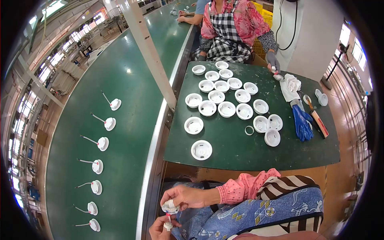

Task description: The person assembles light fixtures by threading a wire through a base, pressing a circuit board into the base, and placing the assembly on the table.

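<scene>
At the bottom, beside the conveyor, my right hand [185,197] is closed around a round white plastic part [170,207], its rim pinched between fingers and thumb. A short wire [169,219] with a red bit at its top runs down from this part to my left hand [159,229]. My left fingers are closed on the wire's lower end, close to a small white piece [168,226] I cannot make out clearly. Similar white round parts with wires, such as this one [97,166], lie in a row on the green conveyor [124,172].
Several white round cups [201,150] cover the green table [240,156], with a white ring [249,130], blue glove [303,123] and red-and-white handled tool [320,124]. A post [150,52] rises at the conveyor's edge. Across the table, a co-worker's gloved hand [273,63] holds a small white part.
</scene>
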A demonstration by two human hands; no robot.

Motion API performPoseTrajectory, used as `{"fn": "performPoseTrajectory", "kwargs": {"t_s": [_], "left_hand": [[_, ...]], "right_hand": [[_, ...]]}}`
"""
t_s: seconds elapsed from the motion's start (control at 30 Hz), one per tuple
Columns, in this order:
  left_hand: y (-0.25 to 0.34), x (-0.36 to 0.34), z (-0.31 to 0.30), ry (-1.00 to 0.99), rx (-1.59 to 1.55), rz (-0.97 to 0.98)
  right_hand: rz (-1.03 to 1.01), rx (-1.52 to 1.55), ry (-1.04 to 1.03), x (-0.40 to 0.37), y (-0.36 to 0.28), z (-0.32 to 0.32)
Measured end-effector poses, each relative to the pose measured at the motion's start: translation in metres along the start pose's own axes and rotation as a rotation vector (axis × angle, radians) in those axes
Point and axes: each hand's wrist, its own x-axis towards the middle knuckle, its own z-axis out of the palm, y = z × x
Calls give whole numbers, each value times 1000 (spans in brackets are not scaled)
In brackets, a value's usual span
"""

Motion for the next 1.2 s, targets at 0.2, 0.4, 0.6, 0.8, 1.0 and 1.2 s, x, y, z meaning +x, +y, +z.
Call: {"fn": "performPoseTrajectory", "kwargs": {"t_s": [0.2,0.4,0.6,0.8,1.0,1.2], "left_hand": [[-1,-10,2,153,369,71],[3,-15,2,222,309,67],[4,-14,-3,150,202,37],[-19,-22,-9,101,-50,66],[-24,-33,-10,96,-183,54],[-63,-11,-23,35,-50,62]], "right_hand": [[-80,-117,29,-4,-23,2],[-137,-261,49,-10,-30,13],[-125,-171,48,-11,-34,0],[-43,60,60,-8,-31,-6],[17,148,12,9,-15,-21],[-93,-229,98,6,-28,14]]}}
